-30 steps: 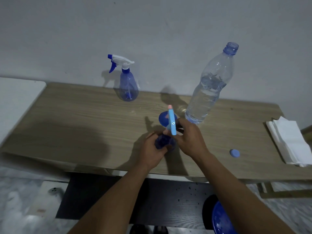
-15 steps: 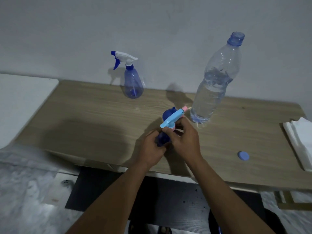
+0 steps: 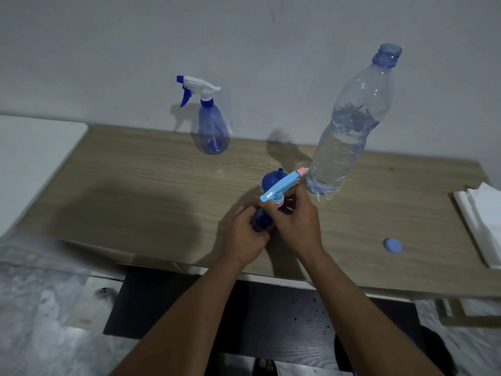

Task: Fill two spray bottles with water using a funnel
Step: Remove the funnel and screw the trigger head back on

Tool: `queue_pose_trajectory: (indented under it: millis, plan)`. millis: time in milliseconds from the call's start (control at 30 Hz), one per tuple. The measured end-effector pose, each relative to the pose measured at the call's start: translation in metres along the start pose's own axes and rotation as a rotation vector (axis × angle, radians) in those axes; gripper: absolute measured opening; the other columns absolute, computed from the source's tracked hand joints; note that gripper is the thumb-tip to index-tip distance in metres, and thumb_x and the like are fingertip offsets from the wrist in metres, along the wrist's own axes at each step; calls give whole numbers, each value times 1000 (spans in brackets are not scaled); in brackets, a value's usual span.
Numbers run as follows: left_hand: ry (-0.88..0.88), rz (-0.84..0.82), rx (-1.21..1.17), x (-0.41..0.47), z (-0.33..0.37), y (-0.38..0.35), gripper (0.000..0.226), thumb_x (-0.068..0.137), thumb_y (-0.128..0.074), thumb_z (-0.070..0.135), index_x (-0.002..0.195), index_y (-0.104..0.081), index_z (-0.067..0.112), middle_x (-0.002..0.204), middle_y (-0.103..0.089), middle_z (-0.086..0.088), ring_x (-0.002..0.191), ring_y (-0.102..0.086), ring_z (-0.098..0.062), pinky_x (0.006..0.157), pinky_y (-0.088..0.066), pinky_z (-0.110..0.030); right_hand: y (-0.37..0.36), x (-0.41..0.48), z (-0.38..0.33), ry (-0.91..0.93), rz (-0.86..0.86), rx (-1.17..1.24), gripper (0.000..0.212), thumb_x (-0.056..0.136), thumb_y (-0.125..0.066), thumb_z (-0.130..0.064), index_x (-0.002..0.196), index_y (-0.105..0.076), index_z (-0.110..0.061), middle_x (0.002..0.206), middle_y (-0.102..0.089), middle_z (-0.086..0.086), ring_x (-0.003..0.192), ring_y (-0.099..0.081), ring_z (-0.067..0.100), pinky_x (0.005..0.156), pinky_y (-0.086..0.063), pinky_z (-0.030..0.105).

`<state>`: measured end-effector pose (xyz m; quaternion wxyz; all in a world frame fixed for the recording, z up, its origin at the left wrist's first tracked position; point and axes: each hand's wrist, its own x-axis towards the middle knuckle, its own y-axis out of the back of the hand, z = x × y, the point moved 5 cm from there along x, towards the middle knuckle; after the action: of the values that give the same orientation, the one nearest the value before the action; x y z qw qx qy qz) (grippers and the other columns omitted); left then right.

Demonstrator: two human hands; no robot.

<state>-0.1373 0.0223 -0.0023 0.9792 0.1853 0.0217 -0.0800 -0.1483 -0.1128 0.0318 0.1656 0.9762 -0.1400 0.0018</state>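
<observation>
My left hand (image 3: pixel 245 234) grips the dark blue body of a small spray bottle (image 3: pixel 260 219) over the wooden table (image 3: pixel 141 191). My right hand (image 3: pixel 296 222) holds its light blue trigger head (image 3: pixel 282 185) at the pink collar, nozzle pointing right and away. A blue funnel (image 3: pixel 272 179) sits just behind the head. A second spray bottle (image 3: pixel 212 128) with a white and blue trigger stands at the back by the wall. A large uncapped water bottle (image 3: pixel 349 131), partly full, stands to the right.
A blue bottle cap (image 3: pixel 392 245) lies on the table to the right. Folded white napkins (image 3: pixel 479 221) rest at the right edge. A white surface (image 3: pixel 32 158) adjoins the table on the left. The wall runs close behind.
The trigger head has turned in my right hand from pointing straight away to pointing right. Both hands stay on the bottle in the same place.
</observation>
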Motion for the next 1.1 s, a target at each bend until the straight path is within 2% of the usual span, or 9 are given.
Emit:
queue_pose_trajectory:
  millis: [133, 233, 367, 500, 600, 700, 833, 967, 1100]
  plan:
    - [-24, 29, -17, -1, 1, 0, 47, 72, -82, 8, 116, -68, 15, 109, -60, 0, 94, -65, -8, 84, -55, -21, 2, -4, 2, 69, -38, -20, 19, 92, -71, -25, 109, -63, -25, 93, -72, -12, 88, -70, 6, 78, -58, 34]
    - [-16, 27, -20, 1, -1, -1, 47, 72, -83, 10, 116, -68, 16, 109, -60, 1, 95, -65, -9, 84, -57, -25, 2, 1, 3, 46, -20, -20, 16, 91, -72, -27, 105, -65, -23, 93, -73, -11, 87, -69, 3, 79, -57, 32]
    - [-22, 42, -6, -1, -1, -1, 44, 73, -83, 12, 114, -67, 16, 107, -59, 2, 93, -63, -7, 80, -56, -19, -2, 4, 3, 20, 17, -62, 21, 88, -76, -29, 103, -64, -22, 91, -72, -15, 86, -68, -1, 76, -57, 27]
    - [-52, -30, 53, 0, 2, 2, 50, 77, -82, 20, 122, -62, 21, 107, -60, 13, 95, -62, 3, 76, -49, -6, 2, 4, 2, 40, -63, -65, 20, 91, -71, -29, 108, -64, -25, 91, -73, -11, 84, -69, 5, 73, -56, 28]
    - [-66, -86, 24, 1, -1, 3, 44, 79, -79, 8, 120, -63, 15, 103, -66, 15, 93, -64, 6, 77, -49, -10, 2, 7, 3, 59, -135, -88, 12, 93, -69, -28, 103, -64, -26, 86, -71, -9, 77, -67, 8, 68, -53, 27]
    - [-73, -69, 10, -1, -5, 4, 48, 78, -81, 7, 123, -65, 15, 107, -69, 12, 97, -66, 2, 83, -51, -13, 0, 7, 5, 40, -125, -22, 15, 92, -70, -24, 107, -66, -24, 92, -73, -9, 85, -70, 6, 74, -55, 26]
    - [-102, -20, -7, -5, -1, 4, 55, 76, -81, 5, 126, -63, 19, 103, -67, 21, 95, -63, 13, 81, -46, -3, -3, 1, 7, 0, -38, 84, 21, 90, -72, -17, 110, -68, -20, 97, -75, -10, 91, -71, 4, 80, -57, 25]
    - [-113, 5, 0, -7, -5, 4, 56, 74, -78, 2, 124, -64, 24, 103, -72, 15, 96, -68, 0, 87, -55, -22, -8, -4, 6, -22, 9, 123, 17, 91, -71, -20, 106, -67, -26, 97, -75, -12, 93, -70, 0, 80, -57, 21]
    - [-111, -11, 21, -8, -4, 5, 56, 74, -77, 3, 121, -64, 31, 104, -70, 17, 97, -68, -3, 88, -57, -27, -7, -9, 9, -37, 38, 148, 21, 91, -74, -23, 107, -63, -32, 100, -74, -15, 96, -69, -2, 80, -55, 20]
